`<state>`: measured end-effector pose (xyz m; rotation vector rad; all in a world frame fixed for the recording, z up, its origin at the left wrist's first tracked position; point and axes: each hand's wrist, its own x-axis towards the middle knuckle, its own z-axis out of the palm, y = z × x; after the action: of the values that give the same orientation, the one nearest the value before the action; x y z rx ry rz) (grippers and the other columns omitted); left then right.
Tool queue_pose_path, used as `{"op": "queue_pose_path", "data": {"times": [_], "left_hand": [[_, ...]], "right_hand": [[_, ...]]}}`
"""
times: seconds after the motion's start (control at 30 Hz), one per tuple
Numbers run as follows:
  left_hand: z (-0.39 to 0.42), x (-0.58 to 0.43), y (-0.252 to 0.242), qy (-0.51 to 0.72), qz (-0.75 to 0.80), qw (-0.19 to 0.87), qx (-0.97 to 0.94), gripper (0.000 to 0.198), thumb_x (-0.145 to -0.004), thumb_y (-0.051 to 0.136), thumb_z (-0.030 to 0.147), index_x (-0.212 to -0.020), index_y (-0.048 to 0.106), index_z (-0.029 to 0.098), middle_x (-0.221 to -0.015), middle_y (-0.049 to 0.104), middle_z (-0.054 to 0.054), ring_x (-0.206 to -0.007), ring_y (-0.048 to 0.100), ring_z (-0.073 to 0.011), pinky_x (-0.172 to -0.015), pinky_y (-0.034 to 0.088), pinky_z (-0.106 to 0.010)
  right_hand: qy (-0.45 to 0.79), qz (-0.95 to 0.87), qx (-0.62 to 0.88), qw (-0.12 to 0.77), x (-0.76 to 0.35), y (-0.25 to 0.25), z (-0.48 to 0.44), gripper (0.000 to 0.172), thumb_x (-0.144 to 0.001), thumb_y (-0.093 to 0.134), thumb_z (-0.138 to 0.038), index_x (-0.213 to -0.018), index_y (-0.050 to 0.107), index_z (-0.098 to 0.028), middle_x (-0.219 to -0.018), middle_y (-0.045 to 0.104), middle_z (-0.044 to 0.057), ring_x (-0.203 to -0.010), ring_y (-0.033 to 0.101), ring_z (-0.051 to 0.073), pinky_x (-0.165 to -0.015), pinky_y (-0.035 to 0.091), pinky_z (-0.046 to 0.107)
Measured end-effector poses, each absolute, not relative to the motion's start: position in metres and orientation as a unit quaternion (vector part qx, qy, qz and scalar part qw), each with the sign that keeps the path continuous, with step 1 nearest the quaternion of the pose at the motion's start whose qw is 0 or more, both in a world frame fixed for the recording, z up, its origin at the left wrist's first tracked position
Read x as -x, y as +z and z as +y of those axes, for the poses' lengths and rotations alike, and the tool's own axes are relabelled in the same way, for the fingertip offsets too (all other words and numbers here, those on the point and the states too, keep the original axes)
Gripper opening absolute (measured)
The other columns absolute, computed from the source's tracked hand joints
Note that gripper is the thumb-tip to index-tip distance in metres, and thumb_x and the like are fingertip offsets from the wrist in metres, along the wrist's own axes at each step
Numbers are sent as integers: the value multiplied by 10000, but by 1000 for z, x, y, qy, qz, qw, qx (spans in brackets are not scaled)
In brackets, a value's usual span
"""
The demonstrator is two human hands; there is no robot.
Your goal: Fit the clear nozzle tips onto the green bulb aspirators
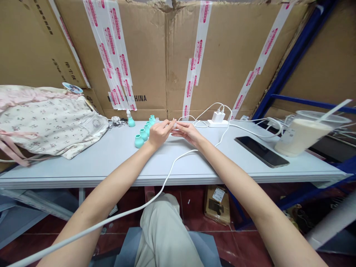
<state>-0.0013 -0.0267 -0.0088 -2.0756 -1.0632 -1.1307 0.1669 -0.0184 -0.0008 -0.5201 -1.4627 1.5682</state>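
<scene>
Two bare hands meet low over the pale grey tabletop (111, 159), just left of the white charger block (217, 118) that stands by the cardboard wall. The left hand (159, 132) is curled, its fingers closed down to a pinch. The right hand (187, 131) reaches in flatter, fingertips drawn together against the left's. Between them sits a small whitish piece (174, 125), gripped from both sides; it is too small to tell what it is.

Further left of the charger runs a row of small teal bottle-shaped pieces (143, 134), plastic or rubber by the look, right beside the left hand. I would judge the hands to be fitting or pulling apart that one piece, though which I cannot tell. The next move would want a steady fingertip hold from both sides.

A flat black phone (261, 151) lies right of the charger, nearer the person. A thick white cable (169, 171) trails from the charger toward the lap.
</scene>
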Motion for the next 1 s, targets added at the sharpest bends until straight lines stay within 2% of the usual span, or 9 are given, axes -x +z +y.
{"op": "queue_pose_path", "data": {"times": [0.3,0.43,0.57,0.7,0.83,0.93,1.0], "left_hand": [[-30,2,-10,-416,-364,281,785,407,-967,268,329,-1127,632,244,-760,643,-57,-564,502,-104,-571,330,-256],[-28,2,-11,-401,-362,285,792,425,-967,248,308,-1126,637,242,-754,634,-62,-572,498,-111,-580,337,-256],[-27,2,-13,-396,-371,293,787,433,-965,235,277,-1122,637,237,-748,639,-56,-575,511,-111,-599,352,-257],[-26,1,-12,-406,-371,269,791,399,-964,280,320,-1128,631,222,-797,646,-64,-638,552,-115,-628,372,-252],[-27,-3,-9,-473,-367,251,761,342,-935,396,367,-1088,642,184,-854,663,-61,-712,591,-122,-644,389,-235],[-29,-8,-10,-531,-368,210,734,307,-935,407,329,-1078,627,169,-937,669,-60,-726,598,-114,-648,404,-220],[-30,-11,-13,-547,-375,188,725,297,-933,413,318,-1108,605,174,-960,671,-56,-717,600,-111,-646,412,-216]], "right_hand": [[644,-598,198,434,-172,4,-23,421,-566,846,-399,-889,701,-171,-888,697,68,-864,663,219,-831,529,343],[638,-597,203,441,-171,4,-22,406,-539,857,-402,-832,705,-166,-822,696,60,-800,669,210,-822,535,356],[626,-600,210,452,-171,3,-20,420,-529,860,-398,-839,706,-162,-818,694,58,-782,668,203,-825,532,363],[611,-605,232,455,-170,2,-17,450,-538,853,-414,-873,698,-157,-825,694,70,-780,669,205,-840,523,369],[599,-600,241,473,-169,1,-13,484,-613,794,-496,-974,664,-200,-879,691,62,-802,668,198,-816,527,351],[604,-600,226,473,-168,0,-11,487,-738,650,-597,-1087,615,-260,-1055,658,58,-939,640,205,-775,535,335],[609,-615,226,447,-168,0,-10,462,-781,586,-617,-1059,627,-250,-1125,631,68,-998,616,209,-767,533,323]]}}
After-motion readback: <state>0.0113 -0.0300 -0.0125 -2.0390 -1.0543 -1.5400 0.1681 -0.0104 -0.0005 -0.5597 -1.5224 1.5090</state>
